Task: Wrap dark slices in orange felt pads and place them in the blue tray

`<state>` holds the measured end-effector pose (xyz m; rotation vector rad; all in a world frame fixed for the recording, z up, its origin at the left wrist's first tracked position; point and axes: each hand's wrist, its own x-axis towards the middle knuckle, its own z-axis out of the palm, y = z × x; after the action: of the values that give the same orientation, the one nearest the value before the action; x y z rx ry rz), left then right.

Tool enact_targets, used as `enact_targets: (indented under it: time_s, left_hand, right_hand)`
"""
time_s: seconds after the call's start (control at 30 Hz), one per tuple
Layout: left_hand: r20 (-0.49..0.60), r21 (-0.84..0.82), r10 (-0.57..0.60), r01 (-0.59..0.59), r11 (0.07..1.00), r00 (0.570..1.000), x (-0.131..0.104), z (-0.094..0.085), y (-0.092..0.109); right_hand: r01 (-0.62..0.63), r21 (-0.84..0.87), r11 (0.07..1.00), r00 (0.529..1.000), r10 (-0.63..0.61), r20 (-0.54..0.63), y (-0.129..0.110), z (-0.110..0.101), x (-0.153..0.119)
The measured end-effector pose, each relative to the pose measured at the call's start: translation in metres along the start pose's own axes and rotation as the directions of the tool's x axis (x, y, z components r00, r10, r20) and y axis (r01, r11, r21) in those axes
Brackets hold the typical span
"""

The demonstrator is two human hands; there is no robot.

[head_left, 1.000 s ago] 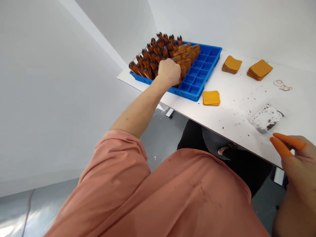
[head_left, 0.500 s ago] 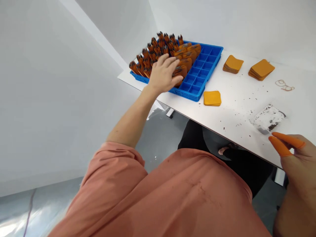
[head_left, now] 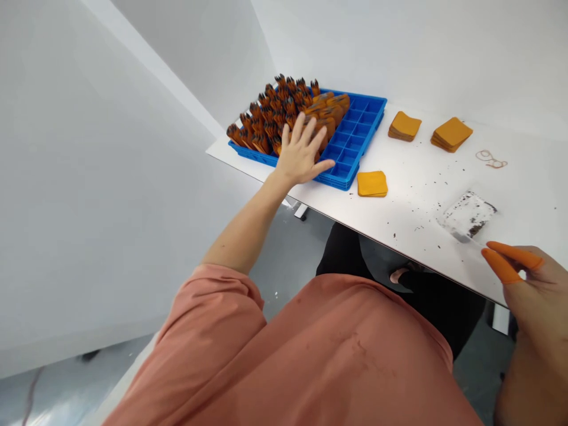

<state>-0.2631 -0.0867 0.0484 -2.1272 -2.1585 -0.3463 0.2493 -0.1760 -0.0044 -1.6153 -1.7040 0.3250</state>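
My left hand [head_left: 298, 155], fingers spread, is over the near edge of a blue compartment tray [head_left: 350, 182]. It holds nothing; whether it touches the pieces below I cannot tell. Bundles of orange pieces with dark tips [head_left: 270, 118] stand in the tray's left compartments, and flatter orange bundles [head_left: 331, 121] lean beside them. My right hand [head_left: 528, 278] wears orange finger cots on thumb and forefinger. These pinch a thin pale flat-ended tool [head_left: 464, 236], blurred, its end by a clear plate [head_left: 464, 210] with dark specks.
On the white table [head_left: 417, 177] are a small orange stack [head_left: 371, 184] beside the tray and two thicker orange stacks, left [head_left: 404, 126] and right [head_left: 451, 134]. Thin rubber bands [head_left: 490, 159] lie farther right. Dark crumbs are scattered around the plate. White walls stand behind and left.
The view has shifted, so the tray and stacks sit lower and farther left. My left hand has spread its fingers wider and drawn back toward the tray's near edge. My right hand stays pinched.
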Motion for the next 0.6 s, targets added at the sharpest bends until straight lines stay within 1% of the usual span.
enact_targets:
  time_s: [0.03, 0.1, 0.13, 0.2, 0.23, 0.27, 0.33, 0.4, 0.5, 0.57, 0.6]
  left_hand:
    - [0.006, -0.01, 0.009, -0.009, 1.0, 1.0, -0.002, 0.003, 0.0]
    - [-0.018, -0.035, -0.002, 0.001, 0.999, 1.0, -0.006, 0.005, 0.002]
    - [-0.047, -0.052, -0.022, 0.019, 0.998, 0.999, -0.009, 0.003, 0.004]
    - [-0.107, -0.091, -0.064, 0.054, 0.994, 0.992, -0.016, -0.004, 0.009]
    - [-0.129, -0.106, -0.057, 0.043, 0.993, 0.99, -0.02, -0.008, 0.013]
    - [-0.149, -0.122, -0.029, 0.011, 0.992, 0.988, -0.026, -0.01, 0.017]
    - [-0.197, -0.179, 0.016, -0.052, 0.982, 0.98, -0.041, -0.006, 0.03]
    - [-0.225, -0.238, 0.074, -0.128, 0.963, 0.972, -0.061, 0.01, 0.048]
    - [-0.283, -0.315, 0.125, -0.215, 0.925, 0.951, -0.093, 0.045, 0.074]
    - [-0.311, -0.354, 0.135, -0.247, 0.902, 0.941, -0.109, 0.067, 0.084]
    - [-0.326, -0.373, 0.143, -0.266, 0.889, 0.935, -0.114, 0.076, 0.085]
  right_hand:
    - [-0.017, 0.021, 1.0, 1.0, 0.017, -0.003, 0.001, 0.0, 0.002]
    - [-0.121, 0.062, 0.991, 0.992, 0.123, -0.018, 0.001, -0.002, 0.008]
    - [-0.199, 0.038, 0.979, 0.98, 0.2, -0.018, 0.0, -0.004, 0.013]
    - [-0.352, 0.002, 0.936, 0.936, 0.352, -0.006, -0.002, -0.008, 0.027]
    - [-0.387, -0.023, 0.922, 0.922, 0.387, 0.0, -0.003, -0.01, 0.036]
    - [-0.395, -0.065, 0.916, 0.917, 0.397, 0.032, -0.003, -0.011, 0.046]
    - [-0.4, -0.179, 0.899, 0.901, 0.421, 0.104, -0.002, -0.011, 0.066]
    - [-0.427, -0.192, 0.883, 0.882, 0.454, 0.128, 0.0, -0.005, 0.083]
    - [-0.424, -0.158, 0.892, 0.868, 0.45, 0.211, 0.004, 0.011, 0.099]
    - [-0.409, -0.141, 0.902, 0.87, 0.431, 0.238, 0.008, 0.02, 0.105]
    - [-0.406, -0.134, 0.904, 0.871, 0.427, 0.243, 0.011, 0.023, 0.108]
